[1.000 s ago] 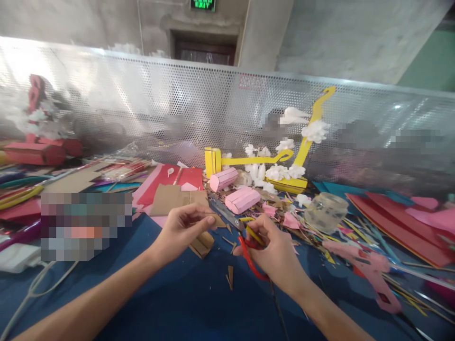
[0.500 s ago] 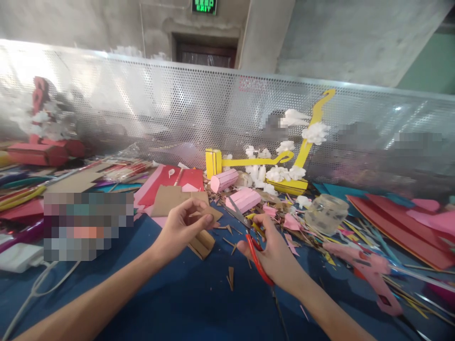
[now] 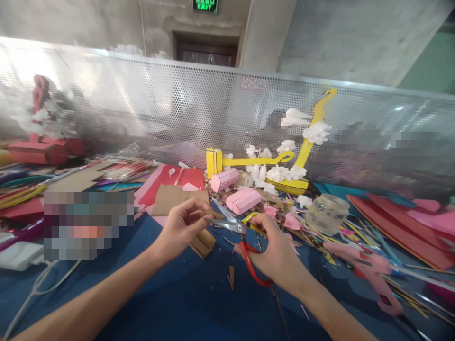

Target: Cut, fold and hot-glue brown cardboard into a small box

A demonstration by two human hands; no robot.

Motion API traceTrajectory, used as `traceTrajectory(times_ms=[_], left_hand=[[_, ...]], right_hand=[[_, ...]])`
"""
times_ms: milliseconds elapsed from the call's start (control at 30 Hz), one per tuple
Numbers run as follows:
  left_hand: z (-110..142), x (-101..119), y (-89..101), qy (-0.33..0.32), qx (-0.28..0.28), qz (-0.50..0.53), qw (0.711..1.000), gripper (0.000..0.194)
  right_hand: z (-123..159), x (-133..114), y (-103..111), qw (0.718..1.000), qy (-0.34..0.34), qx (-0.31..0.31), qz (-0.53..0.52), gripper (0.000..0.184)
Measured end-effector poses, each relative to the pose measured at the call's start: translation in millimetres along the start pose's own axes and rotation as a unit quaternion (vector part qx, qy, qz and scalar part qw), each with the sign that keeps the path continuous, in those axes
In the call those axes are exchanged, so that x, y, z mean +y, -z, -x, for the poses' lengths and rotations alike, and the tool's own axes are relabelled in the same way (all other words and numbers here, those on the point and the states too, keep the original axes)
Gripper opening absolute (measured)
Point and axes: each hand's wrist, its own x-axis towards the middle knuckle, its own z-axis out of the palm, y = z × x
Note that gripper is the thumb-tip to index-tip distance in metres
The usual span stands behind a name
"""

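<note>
My left hand (image 3: 186,222) is closed, pinching a small piece of brown cardboard (image 3: 216,215) between thumb and fingers. My right hand (image 3: 272,244) grips a pair of scissors (image 3: 237,229) by the red and yellow handles. The blades are spread apart and point left, their tips close to my left fingertips and the cardboard piece. Below my left hand, a folded strip of cardboard (image 3: 202,243) lies on the blue table surface (image 3: 170,303). Beyond the scissors rest two pink paper prisms (image 3: 243,200).
A pink glue gun (image 3: 369,272) lies at the right, near a clear jar (image 3: 327,214). Cardboard scraps (image 3: 232,277) and pink paper bits litter the middle. Yellow shapes with white tufts (image 3: 287,177) stand before a perforated metal screen (image 3: 159,109). A white cable (image 3: 46,279) runs at left.
My right hand has opened the scissors' blades and swung them left, bringing them to the cardboard piece. My left hand has stayed almost in place.
</note>
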Motion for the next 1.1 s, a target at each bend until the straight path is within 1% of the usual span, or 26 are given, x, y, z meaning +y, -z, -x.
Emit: traceTrajectory(times_ms=[167,333,533,733,800,833,900,967,1033,1100], left_hand=[[0.4,-4.1,1.7,0.0,-0.018,-0.009,1.0,0.02],[0.4,-2.3,0.0,0.002,-0.029,-0.016,0.999,0.016],[1.5,0.1,-1.0,0.006,-0.035,-0.018,0.999,0.014],[1.4,-1.4,0.1,0.004,-0.031,-0.02,0.999,0.017],[0.3,-2.3,1.1,0.004,-0.018,-0.021,1.0,0.019],[-0.5,-2.7,2.0,0.006,-0.003,-0.024,1.0,0.02],[-2.2,-3.5,4.7,0.011,0.044,-0.028,0.999,0.022],[-4.0,-4.0,8.0,0.015,0.085,-0.017,0.996,0.024],[-5.2,-4.2,10.6,0.018,0.101,-0.003,0.995,0.026],[-5.6,-3.9,11.2,0.018,0.09,-0.007,0.996,0.028]], right_hand=[[-0.9,-1.3,1.8,1.0,0.005,0.012,0.008,0.044],[-0.5,-0.6,0.3,1.0,0.003,0.003,0.002,0.046],[-0.6,-0.9,1.1,1.0,0.015,0.003,0.005,0.047],[0.8,-2.3,1.8,1.0,0.014,0.005,0.003,0.045],[-1.3,-0.9,1.4,1.0,0.0,0.004,-0.004,0.046],[-2.9,0.8,1.4,1.0,-0.012,0.004,-0.005,0.046],[-6.6,6.8,1.7,0.999,-0.05,-0.002,0.005,0.045],[-9.4,16.5,2.2,0.995,-0.083,-0.022,0.041,0.041],[-10.3,27.9,2.1,0.992,-0.08,-0.047,0.088,0.035],[-9.7,37.0,1.6,0.99,-0.061,-0.064,0.105,0.026]])
